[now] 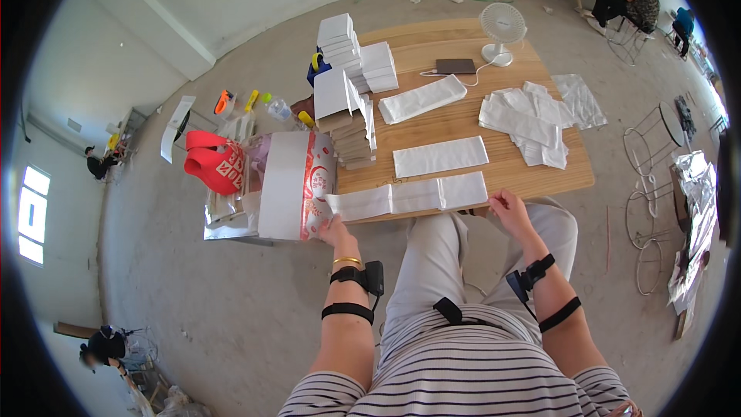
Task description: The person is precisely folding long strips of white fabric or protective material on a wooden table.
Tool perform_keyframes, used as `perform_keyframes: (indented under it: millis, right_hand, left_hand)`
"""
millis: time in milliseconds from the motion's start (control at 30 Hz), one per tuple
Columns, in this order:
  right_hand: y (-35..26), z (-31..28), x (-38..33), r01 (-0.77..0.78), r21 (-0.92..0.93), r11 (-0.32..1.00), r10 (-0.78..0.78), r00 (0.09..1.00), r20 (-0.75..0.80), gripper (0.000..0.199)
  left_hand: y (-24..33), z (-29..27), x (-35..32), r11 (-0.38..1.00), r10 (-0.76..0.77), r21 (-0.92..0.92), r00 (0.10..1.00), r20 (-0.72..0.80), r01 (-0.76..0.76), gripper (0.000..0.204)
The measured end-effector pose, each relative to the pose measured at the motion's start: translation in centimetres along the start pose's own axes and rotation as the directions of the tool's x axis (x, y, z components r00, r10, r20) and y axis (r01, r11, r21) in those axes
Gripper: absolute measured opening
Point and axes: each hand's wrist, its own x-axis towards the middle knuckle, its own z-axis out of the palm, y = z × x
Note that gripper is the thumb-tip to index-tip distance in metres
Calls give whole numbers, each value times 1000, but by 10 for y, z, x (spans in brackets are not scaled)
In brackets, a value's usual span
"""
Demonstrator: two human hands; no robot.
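Both hands hold a long white folded strip (407,196) that lies along the near edge of the wooden table (575,162). The left hand (335,230), at about seven o'clock from the table's middle, grips the strip's left end from below, fingers curled up around it. The right hand (509,210), at about five o'clock, pinches the strip's right corner between thumb and fingertips.

Just beside the left hand stands a white carton with red print (297,185) — what it holds cannot be told from here. At nine o'clock from it sits a red bag (216,162), its contents hidden.

On the table, a second white folded strip (440,157) lies just beyond the held one, and a third (422,98) further off toward twelve o'clock. Stacks of white flat boxes (351,54) rise at eleven o'clock, a loose pile of white sheets (529,125) spreads at two o'clock, and a small white fan (502,31) stands at the far edge — beside a dark flat device (455,66).
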Motion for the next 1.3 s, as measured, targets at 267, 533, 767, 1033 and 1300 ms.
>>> perform_keyframes:
  millis: [267,533,767,1033,1300]
  right_hand:
    - [-39,21,-7,135,-118,984,-123,987,100,24]
    - [-57,95,13,246,103,964,-235,966,-111,34]
    - [-32,64,29,-210,319,924,248,965,-83,28]
    - [-8,52,35,-246,436,866,311,947,-83,30]
    - [0,56,38,-242,458,855,302,952,-60,29]
  left_hand:
    - [58,52,-101,974,173,-212,873,457,-83,45]
    - [56,87,-214,986,96,-42,355,930,-158,38]
    - [21,45,-156,622,475,18,395,786,-783,31]
    - [-6,51,-164,66,227,-135,-117,967,-989,62]
    - [-19,64,-158,-41,56,-102,-104,993,-994,82]
